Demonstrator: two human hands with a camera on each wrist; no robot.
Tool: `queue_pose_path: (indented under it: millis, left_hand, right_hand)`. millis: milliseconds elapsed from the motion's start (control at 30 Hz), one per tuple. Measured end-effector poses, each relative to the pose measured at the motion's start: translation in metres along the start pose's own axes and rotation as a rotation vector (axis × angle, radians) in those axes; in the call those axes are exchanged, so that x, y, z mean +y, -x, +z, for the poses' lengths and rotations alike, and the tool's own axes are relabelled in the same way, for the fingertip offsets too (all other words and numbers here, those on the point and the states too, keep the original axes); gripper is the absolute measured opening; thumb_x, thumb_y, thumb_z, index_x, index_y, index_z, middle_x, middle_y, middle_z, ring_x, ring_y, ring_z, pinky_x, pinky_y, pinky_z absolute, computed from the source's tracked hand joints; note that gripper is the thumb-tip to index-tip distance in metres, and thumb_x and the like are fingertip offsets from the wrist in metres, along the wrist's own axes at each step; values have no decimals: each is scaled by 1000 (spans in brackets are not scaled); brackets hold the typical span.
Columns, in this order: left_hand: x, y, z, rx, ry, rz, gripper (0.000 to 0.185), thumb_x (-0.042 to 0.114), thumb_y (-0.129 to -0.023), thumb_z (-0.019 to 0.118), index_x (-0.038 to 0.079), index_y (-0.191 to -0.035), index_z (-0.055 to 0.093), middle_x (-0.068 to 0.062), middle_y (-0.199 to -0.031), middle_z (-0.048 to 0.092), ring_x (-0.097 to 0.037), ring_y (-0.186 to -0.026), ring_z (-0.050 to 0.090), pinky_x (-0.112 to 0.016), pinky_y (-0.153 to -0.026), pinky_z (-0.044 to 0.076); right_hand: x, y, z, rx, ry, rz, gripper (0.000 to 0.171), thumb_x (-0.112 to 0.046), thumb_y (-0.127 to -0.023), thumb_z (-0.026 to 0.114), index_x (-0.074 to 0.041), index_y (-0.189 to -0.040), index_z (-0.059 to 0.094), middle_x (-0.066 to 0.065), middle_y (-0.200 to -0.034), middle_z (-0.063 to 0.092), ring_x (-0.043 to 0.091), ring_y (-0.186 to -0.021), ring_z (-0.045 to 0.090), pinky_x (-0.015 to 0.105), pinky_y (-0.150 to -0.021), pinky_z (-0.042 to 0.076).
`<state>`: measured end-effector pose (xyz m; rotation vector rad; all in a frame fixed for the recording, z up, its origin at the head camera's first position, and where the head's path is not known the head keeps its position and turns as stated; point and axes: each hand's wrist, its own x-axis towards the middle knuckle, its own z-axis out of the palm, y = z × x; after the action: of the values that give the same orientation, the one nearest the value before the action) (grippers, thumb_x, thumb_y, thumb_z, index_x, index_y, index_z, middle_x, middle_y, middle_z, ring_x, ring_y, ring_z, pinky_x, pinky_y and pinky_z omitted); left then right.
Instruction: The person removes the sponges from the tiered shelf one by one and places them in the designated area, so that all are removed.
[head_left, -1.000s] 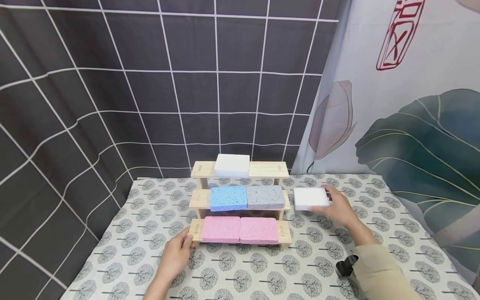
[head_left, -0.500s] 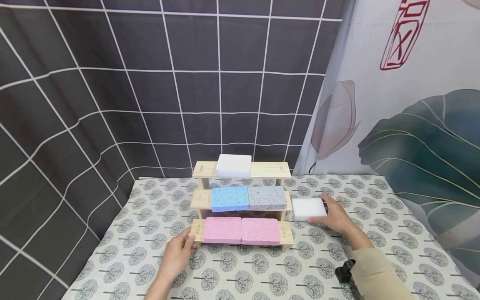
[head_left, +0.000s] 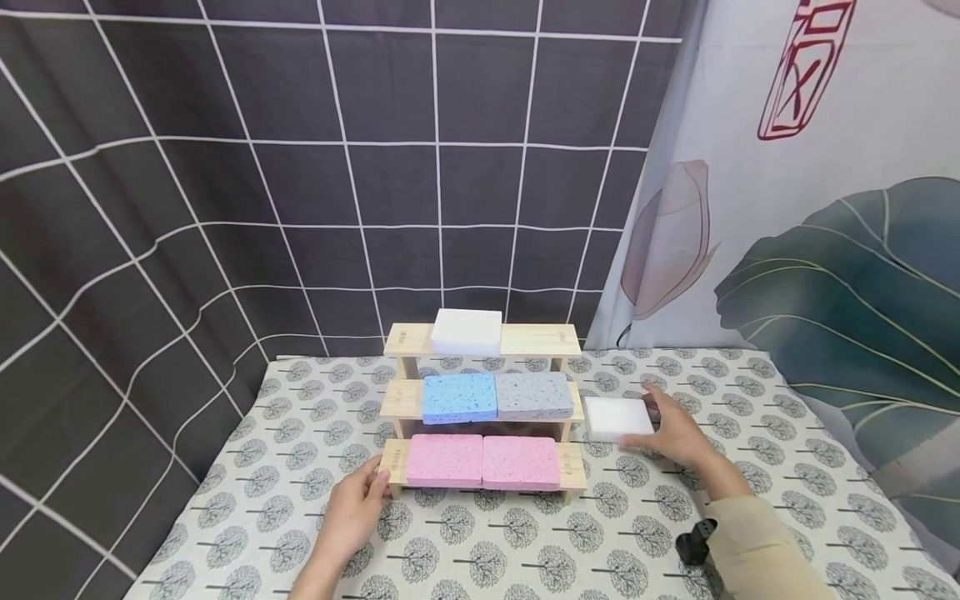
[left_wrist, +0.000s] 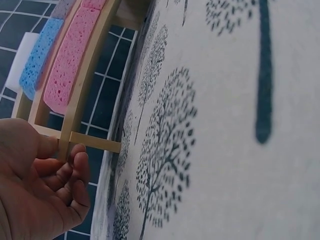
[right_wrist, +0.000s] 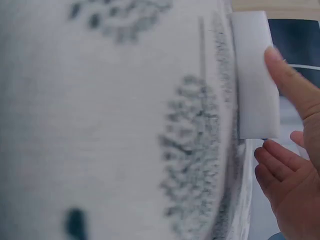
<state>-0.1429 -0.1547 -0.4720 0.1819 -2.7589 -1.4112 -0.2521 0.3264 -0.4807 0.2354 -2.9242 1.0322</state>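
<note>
Head | left fingers (head_left: 378, 482) grip wooden rack (head_left: 540, 339) | right fingers (head_left: 641, 440) spread around white block (head_left: 611, 418)

We see a stand (head_left: 401, 400) of pale, smooth wood. We distinguish the rough, pitted matt faces of the blue sponge (head_left: 459, 397), grey sponge (head_left: 534, 395) and pink sponges (head_left: 445, 460) from the smooth, foam-like white blocks (head_left: 467, 330). Table cover (head_left: 570, 537), gridded backdrop (head_left: 393, 183) and sleeve (head_left: 757, 537) appear as matt cloth.

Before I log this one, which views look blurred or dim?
Head: bright and mostly sharp; left wrist: dimmer, though pores on the blue sponge are visible; right wrist: tree prints on the tablecloth badly blurred, edges of the white block clearer.
</note>
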Motion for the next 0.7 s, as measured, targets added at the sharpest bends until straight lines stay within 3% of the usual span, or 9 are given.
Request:
queue_pose_path:
  millis: [167,333,500,700]
  left_hand:
    - [0,1,0,-4,-12,5,46,14,-106,51,-15,-141,47,-5,-78,64,-17,-61,50,-23,-49,42]
    - [0,0,0,-3,-13,-9,46,15,-106,51,-14,-141,46,-5,-75,61,-16,-59,49,-22,-48,40]
    - [1,-2,0,-4,9,-20,47,16,-105,52,-14,-142,46,-5,-77,62,-16,-61,51,-23,-49,43]
    - [2,-2,0,-4,33,-25,47,15,-105,53,-14,-141,47,-6,-77,62,-17,-62,52,-23,-49,44]
  right_hand:
    - [-14,-5,-10,12,-45,-30,109,-40,-81,85,10,-154,21,39,-144,41,58,-131,41,69,-107,34]
    - [-40,-15,-23,159,-83,-110,88,-33,-92,77,11,-151,29,39,-140,45,56,-128,45,65,-108,36]
    - [-66,-26,-34,276,-102,-189,76,-28,-93,75,11,-147,37,35,-137,51,50,-127,49,61,-109,38]
    - [-103,-36,-38,265,-134,-240,75,-31,-94,75,7,-148,39,31,-139,51,46,-130,48,58,-111,37]
